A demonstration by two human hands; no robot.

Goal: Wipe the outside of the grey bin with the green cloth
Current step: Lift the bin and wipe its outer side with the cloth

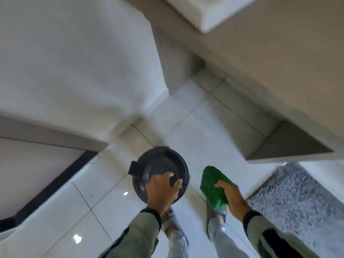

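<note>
A: Bin position?

B: Round dark grey plastic bin (pixel 160 164) stands on the glossy white floor tiles (pixel 104 198), seen from above, just in front of the person's feet (pixel 173 222). Black tab (pixel 134 168) sticks out of its left side.

A: Left hand?

B: Left hand (pixel 162 190) is on the bin's near rim, fingers spread over the lid. Resting or clamping, can't tell, frame is blurred.

A: Cloth?

B: Crumpled bright green cloth (pixel 214 187) is bunched in the right hand (pixel 232 197), fingers closed around it. Held just right of the bin, not touching it. Speckled grey rug (pixel 297 202) lies further right.
</note>
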